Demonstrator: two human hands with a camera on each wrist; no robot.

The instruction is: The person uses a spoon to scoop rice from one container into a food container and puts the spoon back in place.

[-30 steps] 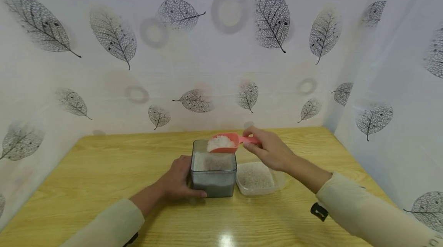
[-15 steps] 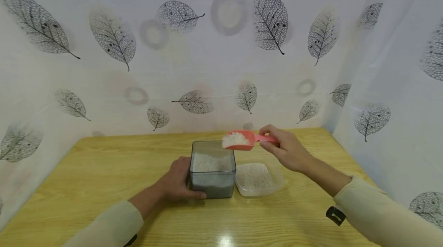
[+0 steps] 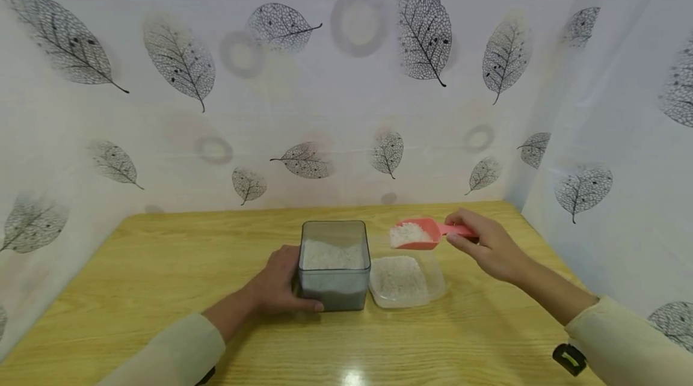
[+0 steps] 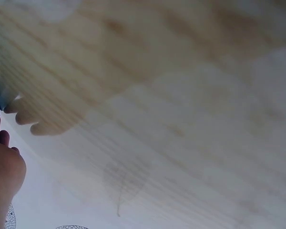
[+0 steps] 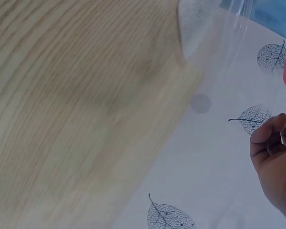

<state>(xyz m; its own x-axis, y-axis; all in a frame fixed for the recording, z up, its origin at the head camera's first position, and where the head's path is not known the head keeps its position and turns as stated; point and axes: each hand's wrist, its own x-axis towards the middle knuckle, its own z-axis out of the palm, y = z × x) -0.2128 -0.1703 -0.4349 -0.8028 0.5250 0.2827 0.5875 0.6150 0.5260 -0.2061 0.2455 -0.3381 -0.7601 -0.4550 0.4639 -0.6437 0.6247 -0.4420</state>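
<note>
My right hand (image 3: 491,248) grips the handle of a pink scoop (image 3: 428,234), which carries a heap of white rice (image 3: 407,234). Scoop and hand hover above and behind a shallow clear plastic tub (image 3: 435,281) that holds more rice. Just left of that tub stands a deep grey see-through container (image 3: 332,302), partly filled with rice. My left hand (image 3: 281,284) holds this container at its left side, thumb across the front and fingers along the side. In the right wrist view, curled fingers (image 5: 271,138) and a sliver of the red scoop show at the edge.
A wooden table (image 3: 162,266) bears both containers. Behind and at the sides hangs a white curtain (image 3: 303,97) with a leaf print, meeting the table's back edge.
My right hand has carried the loaded scoop rightward, from over the grey container to above the clear tub, and slightly lower in the last half second. My left hand stays at the grey container.
</note>
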